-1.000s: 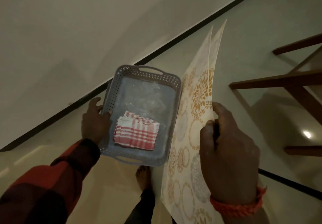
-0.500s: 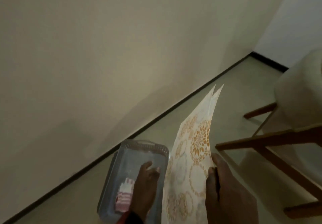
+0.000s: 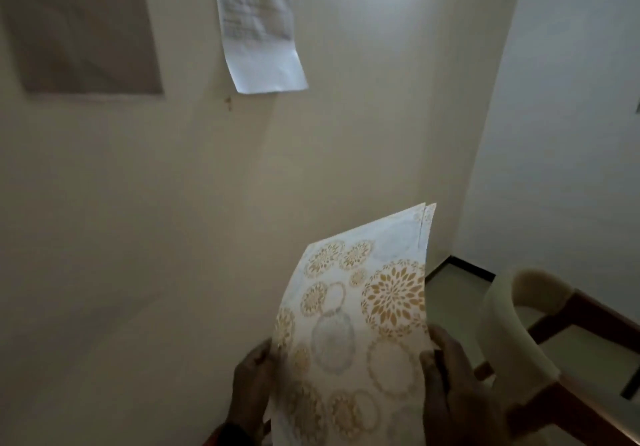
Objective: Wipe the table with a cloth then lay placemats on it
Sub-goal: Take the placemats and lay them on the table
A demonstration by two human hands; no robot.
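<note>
Now: left hand [image 3: 254,381], right hand [image 3: 453,386] grip placemats [image 3: 353,324] | wall paper [image 3: 258,26] print blurred, seemingly unreadable

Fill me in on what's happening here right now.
A person is standing near a wall, holding up a couple of patterned placemats with both hands. The right hand grips the right edge and the left hand holds the left edge. A sheet of paper hangs on the wall ahead, and a wooden chair with a pale backrest stands to the right. No table or cloth is in view, so no placemat has been laid yet.
</note>
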